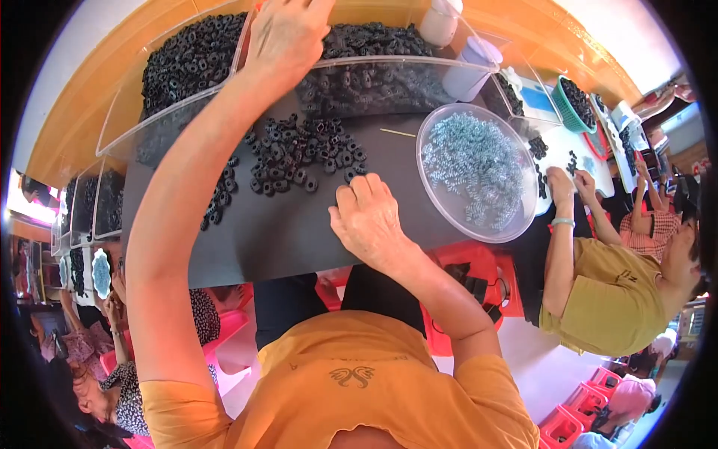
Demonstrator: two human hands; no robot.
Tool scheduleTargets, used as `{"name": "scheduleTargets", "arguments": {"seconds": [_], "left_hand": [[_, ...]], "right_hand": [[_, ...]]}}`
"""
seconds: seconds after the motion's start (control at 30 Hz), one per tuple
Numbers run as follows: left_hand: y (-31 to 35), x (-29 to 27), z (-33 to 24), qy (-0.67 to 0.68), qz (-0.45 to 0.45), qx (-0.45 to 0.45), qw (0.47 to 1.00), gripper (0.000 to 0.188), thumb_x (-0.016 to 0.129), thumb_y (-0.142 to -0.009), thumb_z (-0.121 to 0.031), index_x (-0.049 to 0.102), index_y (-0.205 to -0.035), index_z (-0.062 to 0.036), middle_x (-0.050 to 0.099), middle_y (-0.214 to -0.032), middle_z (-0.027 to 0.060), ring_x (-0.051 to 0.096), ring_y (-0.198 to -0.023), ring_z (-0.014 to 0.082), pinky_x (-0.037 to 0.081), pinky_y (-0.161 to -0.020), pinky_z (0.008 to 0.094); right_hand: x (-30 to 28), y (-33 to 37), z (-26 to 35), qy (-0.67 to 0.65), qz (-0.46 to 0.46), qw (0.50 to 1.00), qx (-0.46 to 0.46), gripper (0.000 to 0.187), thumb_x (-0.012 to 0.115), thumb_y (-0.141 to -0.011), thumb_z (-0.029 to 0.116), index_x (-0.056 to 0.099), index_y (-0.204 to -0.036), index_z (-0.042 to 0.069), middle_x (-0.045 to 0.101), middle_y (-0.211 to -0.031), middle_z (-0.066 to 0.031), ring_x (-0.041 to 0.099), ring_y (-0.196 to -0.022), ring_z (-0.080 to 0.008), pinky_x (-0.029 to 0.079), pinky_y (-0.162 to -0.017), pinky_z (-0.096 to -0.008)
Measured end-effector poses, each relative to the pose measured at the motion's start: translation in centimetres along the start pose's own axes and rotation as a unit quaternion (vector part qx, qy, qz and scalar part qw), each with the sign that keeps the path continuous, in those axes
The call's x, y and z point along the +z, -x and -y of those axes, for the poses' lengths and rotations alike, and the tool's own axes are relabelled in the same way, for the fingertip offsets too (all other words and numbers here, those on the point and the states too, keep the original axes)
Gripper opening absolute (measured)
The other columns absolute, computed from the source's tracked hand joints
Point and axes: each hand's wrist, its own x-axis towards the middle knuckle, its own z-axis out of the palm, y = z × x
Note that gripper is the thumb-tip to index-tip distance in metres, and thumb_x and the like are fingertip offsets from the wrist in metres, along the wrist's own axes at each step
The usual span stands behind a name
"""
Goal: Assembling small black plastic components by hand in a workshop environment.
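My left hand (288,37) reaches over the far clear plastic bin (374,66), above where black plastic parts (374,39) are heaped. Its fingertips run out at the upper edge, so what they touch is hidden; a bit of red shows beside them. Resting on the dark grey table (299,239), my right hand (370,221) has its fingers curled in, and whatever is under them cannot be seen. Just beyond it lies a loose pile of small black ring-like parts (299,153). To its right stands a round clear tub (516,232) of small pale-blue springs (475,165).
A thin yellowish stick (398,132) lies beyond the tub. Two pale containers (473,69) stand at the far bin. On the right a co-worker in a mustard shirt (613,299) handles black parts near a green basket (572,105). Others sit at the left.
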Motion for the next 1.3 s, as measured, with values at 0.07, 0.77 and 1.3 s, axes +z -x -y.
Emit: {"name": "scheduleTargets", "arguments": {"seconds": [0.07, 0.77, 1.3], "left_hand": [[1.3, -1.4, -1.3, 0.033, -0.051, 0.012, 0.998, 0.046, 0.069, -0.070, -0.003, 0.056, -0.114, -0.0081, 0.061, -0.105, 0.0106, 0.056, -0.096, 0.0302, 0.047, -0.084, 0.0396], [14.7, -8.7, -12.9, 0.670, 0.178, -0.542, 0.475, 0.009, 0.065, -0.081, -0.001, 0.064, -0.090, 0.0022, 0.065, -0.077, 0.0048, 0.057, -0.064, 0.0085, 0.045, -0.058, 0.0202], [16.3, -10.0, -14.4, 0.627, 0.186, -0.504, 0.564, 0.020, 0.071, -0.079, -0.010, 0.067, -0.097, 0.0001, 0.062, -0.075, 0.0028, 0.053, -0.065, 0.0072, 0.042, -0.060, 0.0191]], "right_hand": [[0.1, 0.2, -0.2, -0.011, -0.006, 1.000, 0.019, 0.024, 0.071, -0.063, 0.009, 0.054, -0.079, 0.003, 0.048, -0.080, -0.0112, 0.049, -0.076, -0.0299, 0.045, -0.065, -0.0404], [-2.9, 2.5, 2.1, -0.095, -0.164, 0.982, 0.017, 0.031, 0.065, -0.063, 0.003, 0.056, -0.092, -0.005, 0.054, -0.091, -0.0165, 0.053, -0.078, -0.0311, 0.045, -0.066, -0.0374], [-11.2, 4.4, -10.5, 0.149, 0.173, 0.959, 0.167, 0.014, 0.063, -0.074, 0.015, 0.058, -0.077, 0.002, 0.059, -0.081, -0.0134, 0.055, -0.087, -0.0329, 0.042, -0.074, -0.0437]]}}
